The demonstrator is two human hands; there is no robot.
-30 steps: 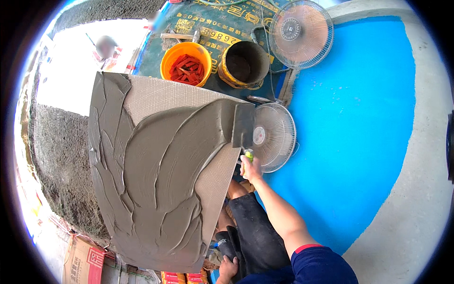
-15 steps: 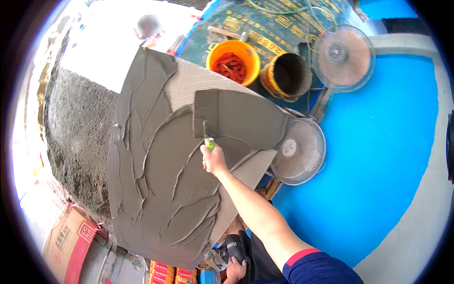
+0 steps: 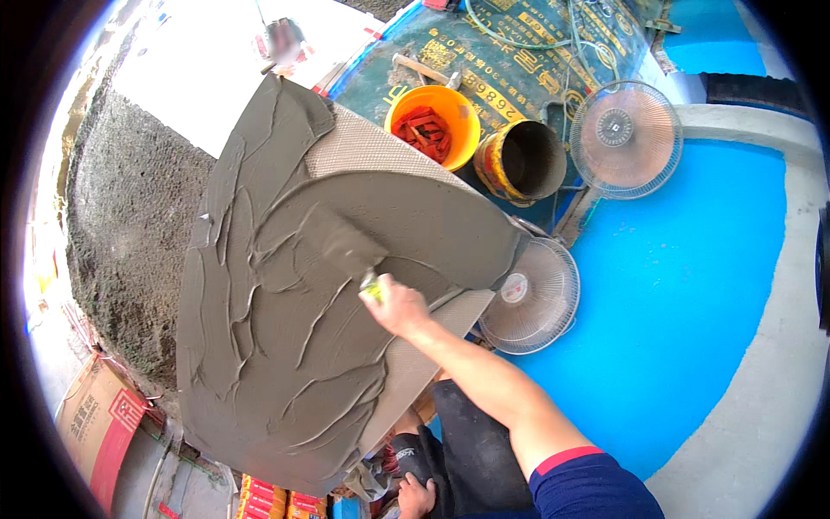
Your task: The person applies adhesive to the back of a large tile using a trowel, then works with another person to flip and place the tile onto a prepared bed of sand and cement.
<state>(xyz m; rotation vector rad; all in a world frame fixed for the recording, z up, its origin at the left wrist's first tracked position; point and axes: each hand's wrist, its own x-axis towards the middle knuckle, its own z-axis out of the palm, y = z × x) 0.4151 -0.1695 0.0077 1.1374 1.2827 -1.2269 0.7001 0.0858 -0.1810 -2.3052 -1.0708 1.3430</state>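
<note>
The right hand point(image 3: 400, 309) holds a flat, green-handled grey trowel point(image 3: 346, 246) midway across a beige textured panel point(image 3: 350, 143), mostly mortar-coated — far and right edges partly bare; the left hand's point(image 3: 417, 497) grip — cannot tell.

Over the mortar point(image 3: 285, 346), leftward passage is left open; the panel's point(image 3: 359, 151) far edge is obstructed by buckets point(image 3: 491, 171), its right corner by a fan point(image 3: 540, 298).

Bright, diffuse light fills the space around me, strongest at the left, where a white surface point(image 3: 186, 86) glares. Shadow darkens the inside of the patterned bucket point(image 3: 519, 162). Motion blurs the trowel point(image 3: 343, 246). Straight edges bend toward the black, rounded border.
</note>
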